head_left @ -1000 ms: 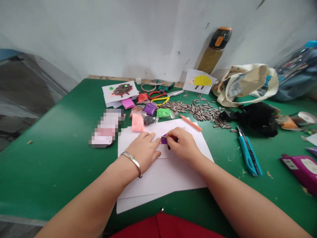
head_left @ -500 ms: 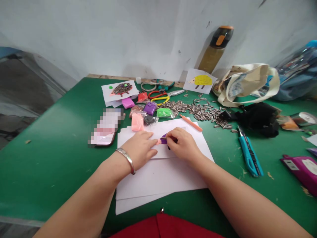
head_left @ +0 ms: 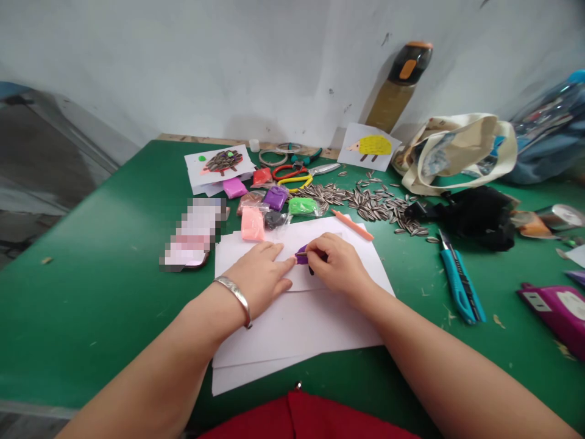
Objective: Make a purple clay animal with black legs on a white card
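Note:
My left hand [head_left: 262, 271] rests on the small top sheet of paper [head_left: 297, 280], its fingers stretched out. The index fingertip touches the left end of a flat patch of purple clay [head_left: 301, 258], covering the pink clay there. My right hand [head_left: 336, 262] is closed in a pinch over the purple clay. Between its thumb and finger is a sunflower seed, only its tip showing at the clay's surface. The right part of the clay is hidden under this hand; a small dark piece pokes out below it. Larger white sheets [head_left: 292, 329] lie underneath.
Behind the paper are bagged clays, such as a pink pack [head_left: 253, 224], loose sunflower seeds [head_left: 370, 204] and scissors [head_left: 295, 177]. An orange clay tool [head_left: 351, 225] lies on the sheets' far edge. A phone [head_left: 196, 235] is at left, a utility knife [head_left: 461, 283] at right.
My left index finger has shifted slightly right, over the pink clay that showed before. My right hand keeps its pinch at almost the same spot on the purple clay.

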The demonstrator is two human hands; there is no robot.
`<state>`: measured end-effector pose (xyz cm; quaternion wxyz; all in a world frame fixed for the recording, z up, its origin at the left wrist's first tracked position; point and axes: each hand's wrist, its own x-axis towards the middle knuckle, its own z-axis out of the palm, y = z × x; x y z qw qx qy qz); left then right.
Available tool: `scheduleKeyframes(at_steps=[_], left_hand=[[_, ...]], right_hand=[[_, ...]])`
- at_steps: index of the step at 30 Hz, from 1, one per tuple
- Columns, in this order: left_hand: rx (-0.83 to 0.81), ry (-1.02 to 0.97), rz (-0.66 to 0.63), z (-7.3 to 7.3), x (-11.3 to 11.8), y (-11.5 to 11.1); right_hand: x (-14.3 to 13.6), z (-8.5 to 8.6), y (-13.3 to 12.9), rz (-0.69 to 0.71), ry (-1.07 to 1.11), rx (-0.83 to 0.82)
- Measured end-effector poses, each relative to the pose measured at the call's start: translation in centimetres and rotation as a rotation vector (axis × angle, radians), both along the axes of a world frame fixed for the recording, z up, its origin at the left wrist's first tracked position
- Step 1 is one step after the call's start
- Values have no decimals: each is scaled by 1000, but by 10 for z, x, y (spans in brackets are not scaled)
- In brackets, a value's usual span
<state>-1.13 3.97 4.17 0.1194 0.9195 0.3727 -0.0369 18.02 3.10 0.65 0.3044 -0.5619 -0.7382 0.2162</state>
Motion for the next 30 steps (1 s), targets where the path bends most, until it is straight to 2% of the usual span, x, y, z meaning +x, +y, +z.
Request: scheduleKeyframes(at_steps=[16,21,25,30], left_hand=[[11,20,-20,2,4,-2],[-71,19,-21,10,1,1],[-134,-13,30,14,-5,5],[-83,42,-8,9,-5,3]], right_hand=[[0,0,1,-13,7,2],[0,0,-1,-16,15,-3],[0,-2,0,-12,8,6],[1,-2,1,-7,-4,12]])
